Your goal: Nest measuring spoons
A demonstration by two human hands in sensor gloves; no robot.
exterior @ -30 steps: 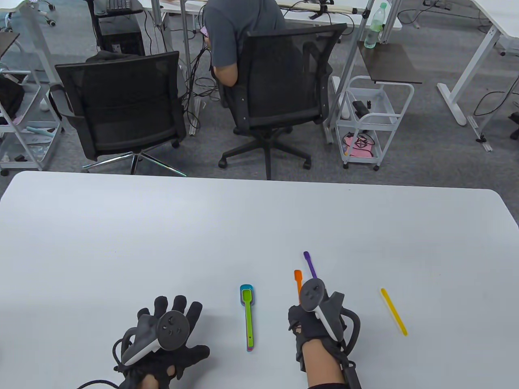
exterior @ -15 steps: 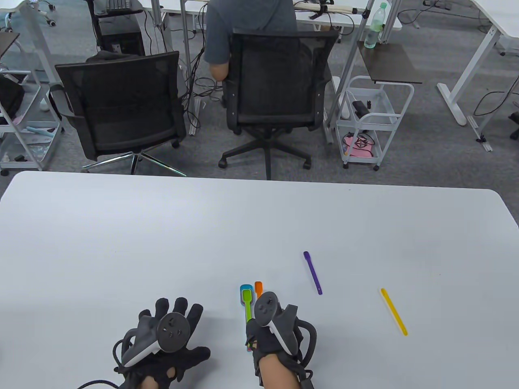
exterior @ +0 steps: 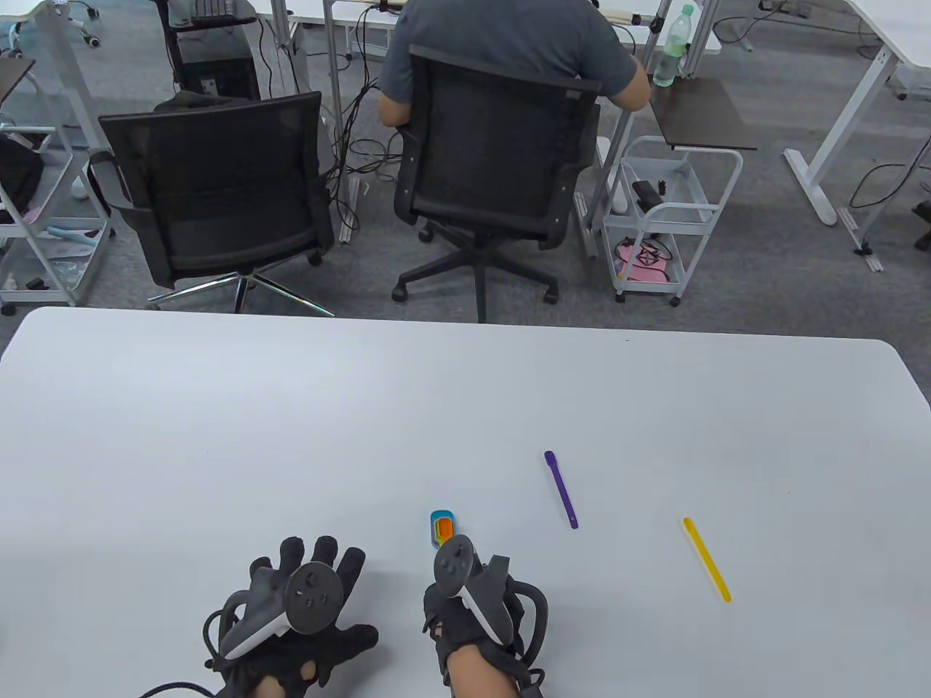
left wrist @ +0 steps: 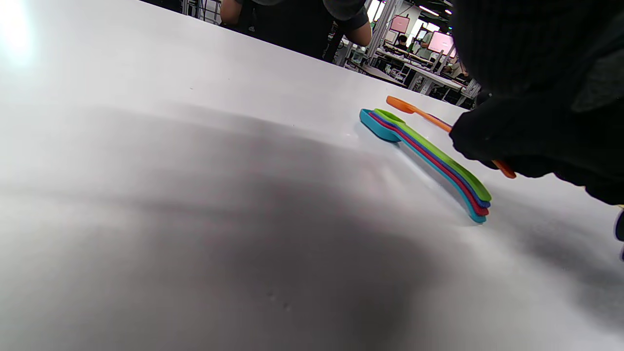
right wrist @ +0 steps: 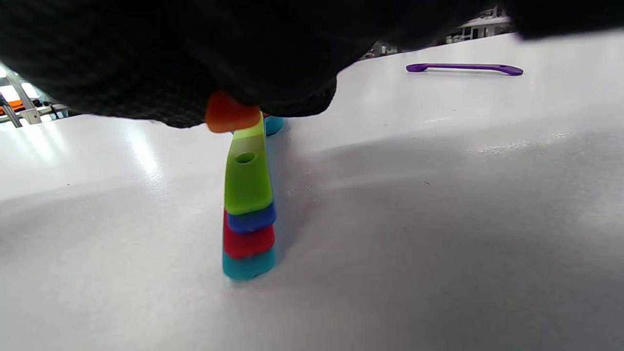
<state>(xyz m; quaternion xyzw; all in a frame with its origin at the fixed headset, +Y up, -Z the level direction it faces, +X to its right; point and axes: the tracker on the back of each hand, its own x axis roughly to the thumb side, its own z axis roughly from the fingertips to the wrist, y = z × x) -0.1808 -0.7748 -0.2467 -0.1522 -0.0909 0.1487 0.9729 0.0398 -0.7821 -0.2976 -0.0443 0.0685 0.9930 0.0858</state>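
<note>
A nested stack of teal, red, blue and green measuring spoons (left wrist: 434, 161) lies on the white table (exterior: 291, 422), handles toward me. My right hand (exterior: 465, 600) pinches the handle of an orange spoon (left wrist: 414, 111) and holds it along the stack, its bowl over the stack's bowls (exterior: 443, 527). In the left wrist view the orange spoon sits a little above the green one. In the right wrist view its handle end (right wrist: 229, 116) shows under my fingers, over the green handle (right wrist: 246, 180). My left hand (exterior: 305, 582) rests flat on the table, fingers spread, holding nothing.
A purple spoon (exterior: 561, 488) lies right of the stack and shows in the right wrist view (right wrist: 463, 68). A yellow spoon (exterior: 706, 558) lies farther right. Office chairs (exterior: 218, 189) and a seated person (exterior: 509, 36) are beyond the table's far edge.
My right hand lifted the orange spoon from beside the purple one and carried it left, now over the nested stack. The left hand stayed put. The seated person turned their chair.
</note>
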